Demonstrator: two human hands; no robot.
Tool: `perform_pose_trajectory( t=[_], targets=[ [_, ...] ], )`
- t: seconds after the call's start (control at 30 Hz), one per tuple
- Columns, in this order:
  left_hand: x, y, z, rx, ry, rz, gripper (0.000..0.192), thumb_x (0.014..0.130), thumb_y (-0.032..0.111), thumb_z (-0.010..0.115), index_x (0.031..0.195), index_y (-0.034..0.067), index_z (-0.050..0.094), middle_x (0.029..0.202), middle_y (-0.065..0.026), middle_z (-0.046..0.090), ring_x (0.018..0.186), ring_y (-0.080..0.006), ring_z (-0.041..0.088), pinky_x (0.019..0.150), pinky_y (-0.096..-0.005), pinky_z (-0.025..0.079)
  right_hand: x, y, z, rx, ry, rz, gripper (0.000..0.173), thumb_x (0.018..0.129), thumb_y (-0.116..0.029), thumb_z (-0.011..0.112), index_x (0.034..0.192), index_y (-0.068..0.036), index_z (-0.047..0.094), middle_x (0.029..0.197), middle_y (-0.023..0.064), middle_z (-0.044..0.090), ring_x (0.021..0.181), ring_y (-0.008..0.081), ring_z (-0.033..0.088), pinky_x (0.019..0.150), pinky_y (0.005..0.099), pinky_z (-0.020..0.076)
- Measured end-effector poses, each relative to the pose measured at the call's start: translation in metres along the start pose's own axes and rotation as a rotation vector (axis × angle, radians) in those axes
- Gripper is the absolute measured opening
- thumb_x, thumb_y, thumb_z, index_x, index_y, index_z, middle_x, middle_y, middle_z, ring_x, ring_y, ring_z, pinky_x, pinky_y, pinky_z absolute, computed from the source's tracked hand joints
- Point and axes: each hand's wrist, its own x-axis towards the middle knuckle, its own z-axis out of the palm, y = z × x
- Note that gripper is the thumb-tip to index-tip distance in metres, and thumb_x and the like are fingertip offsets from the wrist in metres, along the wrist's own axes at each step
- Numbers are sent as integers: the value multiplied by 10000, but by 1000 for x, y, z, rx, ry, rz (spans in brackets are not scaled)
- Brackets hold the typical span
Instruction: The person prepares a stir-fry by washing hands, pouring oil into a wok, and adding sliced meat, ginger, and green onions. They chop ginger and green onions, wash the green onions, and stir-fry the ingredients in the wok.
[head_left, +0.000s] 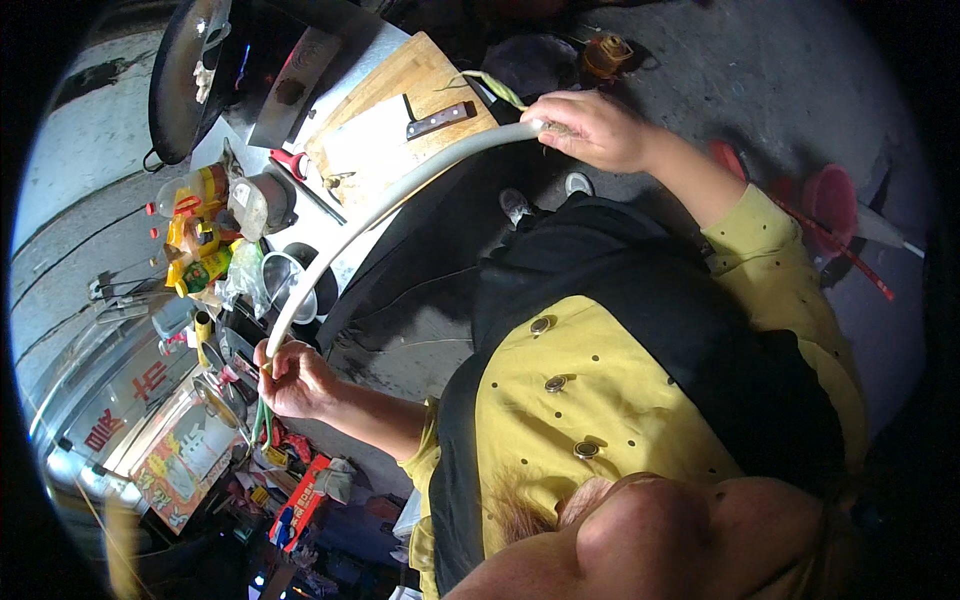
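Observation:
A long Chinese leek or scallion (397, 189) stretches in an arc between both hands, its white stalk running across the view. My left hand (296, 380) grips its upper end, and green leaves (262, 426) hang below the fingers. At the other end, my right hand (589, 133) holds the stalk beside its brownish root tuft. A limp yellow-green leaf (496, 88) juts out from behind the right hand. Beyond the stalk, a cleaver (442, 120) with a dark riveted handle lies on a wooden cutting board (420, 64); glare washes out its blade.
A wok (178, 90) stands at the upper left. Red-handled scissors (291, 161) lie beside the board. Bottles (206, 270), a lidded container (259, 202) and a metal bowl (283, 281) crowd the counter. A pink bucket (831, 206) is on the floor at right.

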Motion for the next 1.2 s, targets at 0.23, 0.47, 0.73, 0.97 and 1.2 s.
perform_pose_trajectory(
  t=[0.23, 0.47, 0.73, 0.97, 1.2],
  targets=[
    [13, 6, -16, -121, 155, -7, 93, 768, -21, 563, 806, -25, 478, 842, -92, 507, 688, -165, 492, 545, -217, 519, -3, -19, 0, -39, 34, -9, 257, 882, -42, 576, 1132, 12, 559, 932, 137, 611, 778, 244, 615, 698, 343, 495],
    [13, 6, -20, -69, 128, -34, 103, 789, -16, 568, 842, -31, 480, 846, -90, 512, 639, -170, 503, 581, -248, 519, -5, -30, 6, -44, 91, 76, 110, 845, -37, 561, 942, 1, 524, 801, 143, 588, 707, 302, 604, 639, 384, 473],
    [14, 2, -26, -63, 143, -17, 128, 803, -11, 562, 897, -78, 506, 853, -104, 520, 682, -163, 505, 591, -229, 518, -4, -23, 23, -17, 309, 127, 100, 905, -75, 532, 930, 21, 543, 781, 143, 578, 691, 266, 589, 618, 355, 453],
    [23, -18, -59, 88, 258, 11, 421, 991, 342, 549, 940, -75, 580, 776, -124, 601, 506, -139, 439, 463, -220, 380, 7, -38, 20, 199, 344, 127, 305, 1010, -231, 522, 890, 42, 585, 744, 131, 606, 651, 215, 580, 608, 335, 454],
    [34, -46, -116, 137, 565, -93, 441, 1025, 391, 460, 961, -31, 569, 728, -78, 566, 486, -145, 427, 438, -235, 392, 19, -63, 21, 843, 190, 172, 270, 1039, -279, 479, 938, -37, 544, 696, -64, 404, 609, 25, 344, 534, 222, 295]
  ],
)
